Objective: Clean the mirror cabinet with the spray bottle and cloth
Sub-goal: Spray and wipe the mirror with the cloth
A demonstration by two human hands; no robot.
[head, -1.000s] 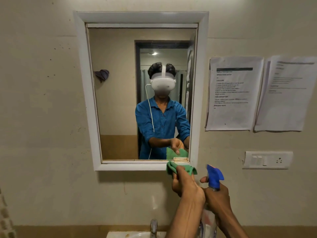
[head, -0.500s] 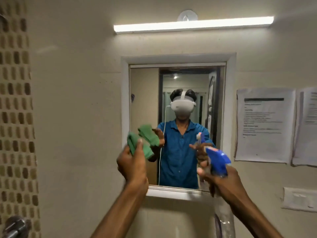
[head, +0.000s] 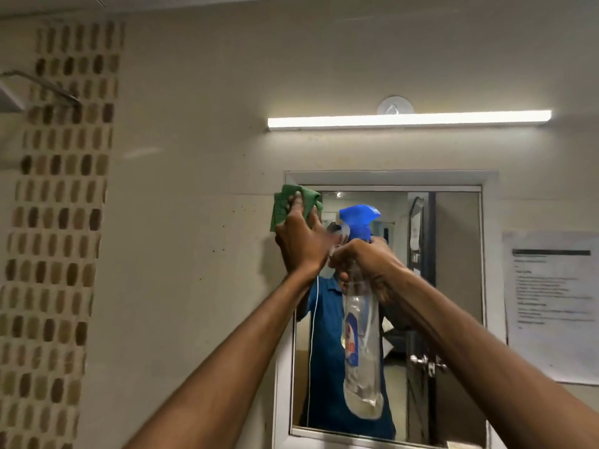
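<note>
The white-framed mirror cabinet [head: 489, 286] hangs on the beige wall at the right of centre. My left hand [head: 299, 243] presses a green cloth [head: 285, 205] against the cabinet's upper left corner. My right hand [head: 366, 267] grips the neck of a clear spray bottle [head: 361, 351] with a blue trigger head, held upright in front of the glass just right of the cloth. The bottle holds a little liquid at its bottom. The mirror reflects a person in a blue shirt, mostly hidden behind my arms.
A lit tube light [head: 408, 119] runs above the cabinet. Printed papers [head: 551, 303] are stuck to the wall on the right. A strip of brown mosaic tiles [head: 55, 222] and a metal bar [head: 42, 85] are at the left.
Both hands have risen. The cloth went from the mirror's lower edge, up its left side, to the upper left corner. The bottle came up in front of the glass. My view tilted upward.
</note>
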